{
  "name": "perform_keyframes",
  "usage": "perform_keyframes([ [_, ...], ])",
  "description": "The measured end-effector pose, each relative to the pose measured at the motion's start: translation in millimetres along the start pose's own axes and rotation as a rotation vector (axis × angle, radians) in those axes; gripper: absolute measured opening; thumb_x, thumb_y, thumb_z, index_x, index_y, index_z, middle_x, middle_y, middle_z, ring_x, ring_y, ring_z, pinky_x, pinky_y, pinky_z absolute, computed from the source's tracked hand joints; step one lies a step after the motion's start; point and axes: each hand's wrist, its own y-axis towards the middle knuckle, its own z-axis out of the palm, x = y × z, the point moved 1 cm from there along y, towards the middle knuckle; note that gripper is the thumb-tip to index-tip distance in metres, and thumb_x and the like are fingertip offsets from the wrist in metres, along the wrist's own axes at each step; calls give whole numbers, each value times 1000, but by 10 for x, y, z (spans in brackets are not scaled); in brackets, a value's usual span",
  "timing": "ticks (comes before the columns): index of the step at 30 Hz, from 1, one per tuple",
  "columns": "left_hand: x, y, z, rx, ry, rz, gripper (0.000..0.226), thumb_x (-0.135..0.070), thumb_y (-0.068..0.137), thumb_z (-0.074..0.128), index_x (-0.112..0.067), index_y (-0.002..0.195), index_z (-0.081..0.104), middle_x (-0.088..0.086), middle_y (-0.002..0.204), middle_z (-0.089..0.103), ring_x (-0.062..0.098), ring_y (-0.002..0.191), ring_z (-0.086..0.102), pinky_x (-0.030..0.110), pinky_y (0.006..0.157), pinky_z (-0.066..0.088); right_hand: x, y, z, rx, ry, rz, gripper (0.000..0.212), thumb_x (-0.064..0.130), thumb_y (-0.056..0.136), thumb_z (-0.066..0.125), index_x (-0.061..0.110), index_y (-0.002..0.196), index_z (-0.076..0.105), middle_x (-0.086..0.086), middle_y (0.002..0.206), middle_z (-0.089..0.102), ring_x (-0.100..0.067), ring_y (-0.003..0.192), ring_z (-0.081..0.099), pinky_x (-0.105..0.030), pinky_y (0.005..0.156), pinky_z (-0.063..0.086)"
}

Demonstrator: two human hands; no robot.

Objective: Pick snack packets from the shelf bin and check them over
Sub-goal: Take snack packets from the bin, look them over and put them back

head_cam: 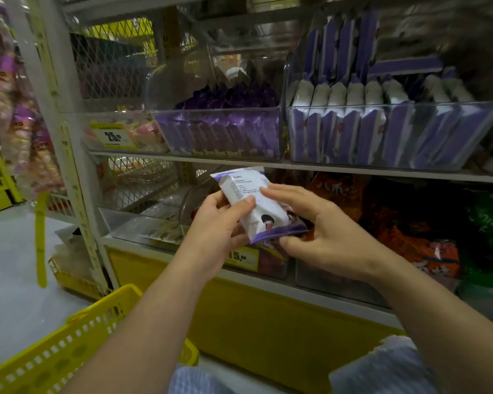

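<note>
**Packet held between both hands, below the bin shelf**

We see one snack packet (256, 206), white with purple ends, held in front of the shelving at frame centre. It is tilted, its upper sealed edge toward 11 o'clock and its purple lower edge toward 5 o'clock. Small print shows on the upper face; a small dark-haired cartoon figure shows near the lower end.

The left hand (219, 231) is closed around the packet from the 8 o'clock side, thumb pressed across the white face, fingers behind it. The right hand (322, 237) meets the packet from the 3 o'clock side: its upper fingers lie flat along the packet's top edge, its thumb tucks under the purple lower edge. Both hands touch the packet; it rests on nothing else.

At 1 o'clock from the hands, on the shelf (325, 167) above, a clear bin (387, 132) holds upright rows of matching white-and-purple packets. Just beside it, at 12 o'clock, a second clear bin (219, 132) holds darker purple packets. We note a yellow price tag (113, 136) at 10 o'clock, reading 25. Orange bags (410, 231) sit at 3 o'clock behind the right hand. A yellow basket (69, 345) lies at 7 o'clock, well apart from the packet.
</note>
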Motion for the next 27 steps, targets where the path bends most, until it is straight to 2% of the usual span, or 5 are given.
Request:
perform_keyframes([
  [7, -414, -154, 385, 111, 46, 82, 24, -34, 96, 55, -21, 116, 55, -1, 88, 76, 13, 61, 71, 17, 45, 48, 358, -34, -408, -61, -273, -120, 69, 19, 88, 67, 43, 144, 33, 18, 141, 42, 2, 128, 41, -22, 103, 40],
  [17, -859, -129, 1095, 109, 368, 486, 16, -20, 98, 55, -33, 106, 60, -14, 94, 75, 5, 88, 71, 22, 75, 54, 803, -85, -1518, -335, -214, -62, 12, 30, 90, 62, 36, 94, 54, 20, 82, 65, 9, 79, 62, -11, 69, 48],
  [19, -929, -59, 1265, 121, 450, 588, 20, -16, 97, 57, -35, 101, 61, -14, 93, 75, 1, 90, 69, 22, 79, 53, 861, -82, -1774, -397, -216, -26, 6, 31, 92, 61, 26, 90, 57, 8, 83, 67, 0, 75, 65, -20, 67, 52],
  [23, -1022, 143, 1615, 170, 736, 729, 16, -16, 95, 58, -31, 99, 65, -13, 97, 70, 2, 93, 66, 16, 81, 50, 939, -26, -2226, -457, -238, 95, 33, 33, 93, 58, 0, 99, 61, -16, 93, 71, -28, 84, 70, -45, 77, 58],
  [27, -1007, 408, 1853, 236, 1142, 712, 25, -25, 98, 53, -25, 120, 63, -12, 111, 66, 10, 105, 63, 26, 91, 48, 884, 130, -2469, -405, -204, 235, 25, 30, 93, 60, 7, 83, 63, -9, 72, 68, -3, 49, 65, -14, 44, 49],
])
